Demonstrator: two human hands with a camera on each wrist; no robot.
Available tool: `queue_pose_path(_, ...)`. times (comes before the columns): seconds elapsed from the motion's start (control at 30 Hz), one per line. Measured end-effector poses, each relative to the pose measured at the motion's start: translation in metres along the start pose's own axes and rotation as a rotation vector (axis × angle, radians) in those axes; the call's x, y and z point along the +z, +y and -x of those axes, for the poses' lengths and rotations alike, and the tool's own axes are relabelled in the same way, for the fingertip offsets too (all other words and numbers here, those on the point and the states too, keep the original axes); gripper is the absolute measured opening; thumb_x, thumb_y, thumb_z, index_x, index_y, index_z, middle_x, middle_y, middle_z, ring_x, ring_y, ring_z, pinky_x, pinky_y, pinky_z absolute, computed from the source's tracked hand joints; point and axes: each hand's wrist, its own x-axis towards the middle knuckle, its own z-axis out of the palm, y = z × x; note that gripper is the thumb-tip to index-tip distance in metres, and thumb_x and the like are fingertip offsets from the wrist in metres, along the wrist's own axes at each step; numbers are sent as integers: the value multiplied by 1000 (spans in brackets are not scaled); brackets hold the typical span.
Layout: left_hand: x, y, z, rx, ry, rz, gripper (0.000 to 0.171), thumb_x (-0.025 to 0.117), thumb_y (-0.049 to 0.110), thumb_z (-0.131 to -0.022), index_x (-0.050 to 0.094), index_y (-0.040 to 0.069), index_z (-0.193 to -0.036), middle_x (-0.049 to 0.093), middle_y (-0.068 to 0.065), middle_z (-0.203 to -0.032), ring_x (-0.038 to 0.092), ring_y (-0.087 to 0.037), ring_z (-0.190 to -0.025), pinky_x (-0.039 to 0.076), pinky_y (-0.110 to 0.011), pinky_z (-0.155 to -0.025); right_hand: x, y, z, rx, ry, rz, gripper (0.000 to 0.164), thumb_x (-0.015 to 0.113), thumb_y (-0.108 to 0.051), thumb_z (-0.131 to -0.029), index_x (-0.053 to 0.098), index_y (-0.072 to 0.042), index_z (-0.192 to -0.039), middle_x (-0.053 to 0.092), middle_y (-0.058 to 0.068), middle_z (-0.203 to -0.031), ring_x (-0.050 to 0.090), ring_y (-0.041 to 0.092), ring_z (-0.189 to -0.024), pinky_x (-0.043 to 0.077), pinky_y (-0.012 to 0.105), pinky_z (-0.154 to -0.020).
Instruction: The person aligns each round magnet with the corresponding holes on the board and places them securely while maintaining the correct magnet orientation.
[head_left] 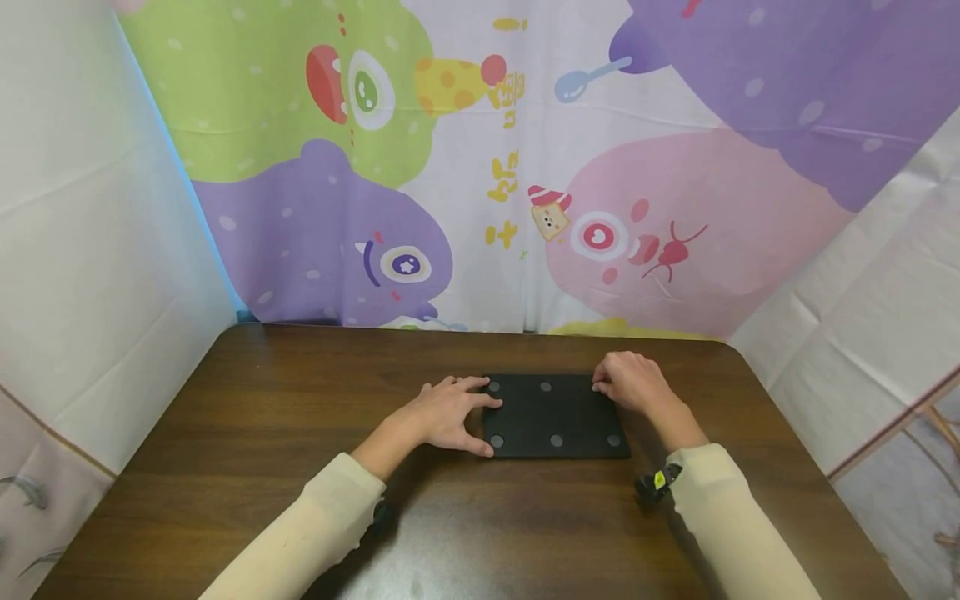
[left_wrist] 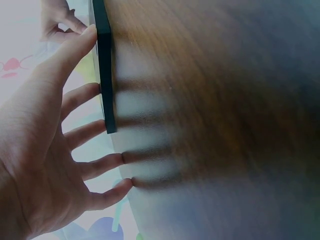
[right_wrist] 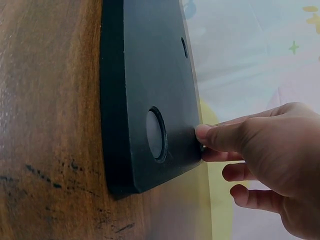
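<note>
A flat black rectangular board (head_left: 573,417) lies on the table, with several round translucent pads (head_left: 556,440) along its near and far edges. At its left side my left hand (head_left: 450,414) has its fingers spread; in the left wrist view the thumb and two fingertips touch the board's edge (left_wrist: 104,65), while the other two fingertips reach the tabletop. My right hand (head_left: 633,382) is at the far right corner, thumb and forefinger pinching there. A small pale bit shows between those fingertips in the right wrist view, seemingly another pad, mostly hidden. Nearer stands an uncovered pad (right_wrist: 156,135).
The brown wooden table (head_left: 300,408) ends at a printed cartoon curtain (head_left: 495,275) just beyond the board. White cloth walls (head_left: 97,208) flank it left and right. A black wrist device (head_left: 658,483) hangs under the right sleeve.
</note>
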Motion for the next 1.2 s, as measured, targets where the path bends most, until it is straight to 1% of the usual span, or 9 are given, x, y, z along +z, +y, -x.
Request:
queue_pose_path(0.17, 1, -2, -2, 16, -1, 19, 82, 88, 64, -89, 63, 33, -161, 39, -7, -185, 42, -54, -165, 37, -86, -122, 1, 0, 1, 15, -3, -19, 6, 85, -18, -100, 90, -14, -100, 87, 5, -105, 80, 27, -94, 65, 55, -80)
queue_pose_path(0.27, 4, -8, -4, 36, 11, 38, 83, 87, 67, -87, 64, 36, -160, 39, -7, -184, 42, -54, -164, 36, -89, -120, 1, 0, 2, 22, -6, -33, 6, 85, -18, -101, 90, -15, -101, 87, 5, -107, 79, 26, -94, 64, 55, -81)
queue_pose_path(0.4, 6, -12, -6, 46, 17, 47, 83, 86, 71, -86, 64, 38, -160, 40, -6, -184, 43, -53, -164, 35, -90, -120, 2, 1, 2, 25, -8, -42, 6, 85, -18, -101, 90, -15, -102, 87, 5, -107, 77, 24, -92, 64, 55, -82)
queue_pose_path(0.53, 3, -7, -3, 27, 0, 44, 82, 87, 65, -89, 64, 34, -161, 39, -7, -185, 41, -53, -165, 34, -88, -122, 3, 2, 2, 20, -5, -41, 7, 84, -18, -101, 90, -15, -103, 87, 5, -107, 76, 23, -91, 64, 55, -83)
queue_pose_path(0.63, 1, -2, -1, 12, -10, 29, 81, 87, 64, -91, 62, 33, -162, 37, -7, -185, 39, -54, -166, 33, -86, -125, 3, 3, 2, 14, -9, -41, 7, 84, -19, -101, 89, -16, -104, 87, 4, -107, 76, 22, -91, 64, 55, -84)
queue_pose_path(0.73, 0, -1, -1, 6, -14, 13, 81, 86, 64, -92, 61, 35, -163, 36, -6, -186, 39, -52, -167, 33, -85, -126, 2, 3, 3, 14, -14, -45, 7, 83, -19, -102, 89, -17, -105, 86, 4, -107, 76, 23, -91, 64, 56, -84)
queue_pose_path(0.87, -1, 1, -1, 5, -22, 3, 81, 85, 64, -93, 60, 35, -164, 36, -5, -186, 40, -49, -167, 34, -84, -127, 1, 4, 5, 13, -19, -58, 8, 83, -21, -102, 88, -17, -107, 86, 3, -106, 76, 22, -89, 63, 55, -82)
queue_pose_path(1.03, -3, 1, 0, 5, -21, 2, 81, 85, 64, -92, 61, 34, -163, 37, -5, -186, 39, -50, -168, 31, -84, -128, 0, 4, 7, 21, -14, -76, 14, 82, -28, -103, 89, -18, -110, 87, 3, -106, 75, 21, -86, 63, 53, -81)
queue_pose_path(1.2, -4, -1, 1, 9, -11, -10, 78, 84, 63, -93, 62, 34, -162, 39, -5, -185, 39, -48, -168, 29, -84, -130, -3, 3, 9, 31, 2, -89, 20, 81, -32, -104, 89, -16, -113, 88, 5, -111, 78, 25, -91, 63, 56, -85)
